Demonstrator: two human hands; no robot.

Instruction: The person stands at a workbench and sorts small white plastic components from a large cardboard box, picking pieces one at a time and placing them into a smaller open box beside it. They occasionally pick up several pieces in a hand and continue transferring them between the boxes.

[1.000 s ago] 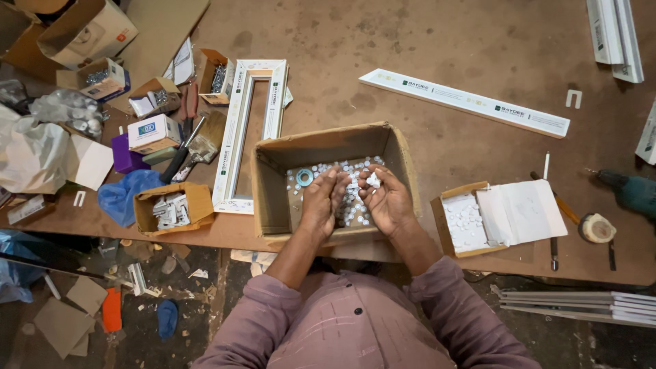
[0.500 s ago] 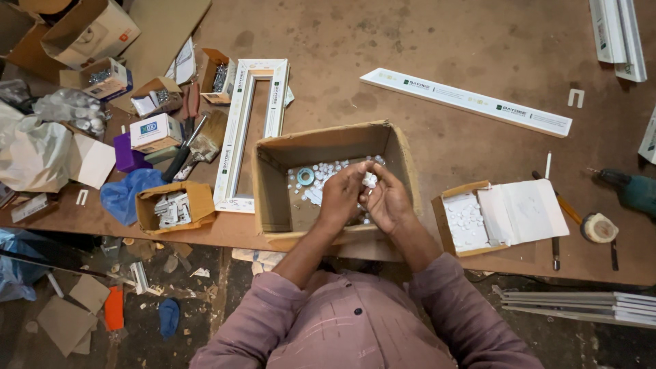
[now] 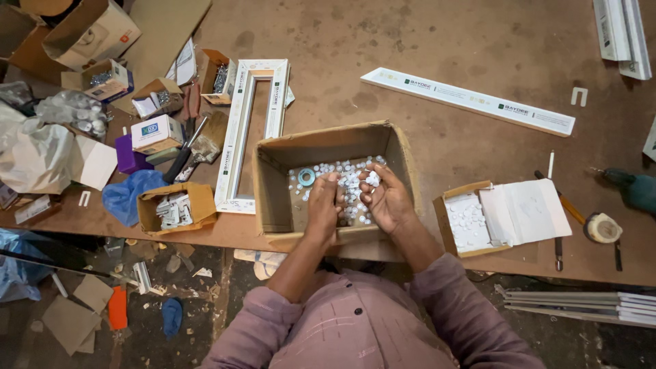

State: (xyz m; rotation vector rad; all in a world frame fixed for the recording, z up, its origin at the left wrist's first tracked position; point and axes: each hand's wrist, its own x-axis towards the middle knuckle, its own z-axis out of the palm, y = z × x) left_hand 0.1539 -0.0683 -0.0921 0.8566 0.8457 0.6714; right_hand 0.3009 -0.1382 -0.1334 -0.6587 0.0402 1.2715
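Both hands are kept in the cardboard box (image 3: 273, 184). The left hand (image 3: 324, 205) has been laid flat, fingers spread, on the small white caps (image 3: 348, 188). A few caps are now cupped in the right hand (image 3: 383, 198), not pinched as 0.5 s ago.

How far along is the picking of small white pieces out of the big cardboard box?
Done so far: the small open box to the right already holds a layer of white pieces. In hand: both hands are inside the large cardboard box, the right hand cupping a few white pieces, the left hand lying on the pile. Left: many loose white pieces and a blue ring remain on the box floor.
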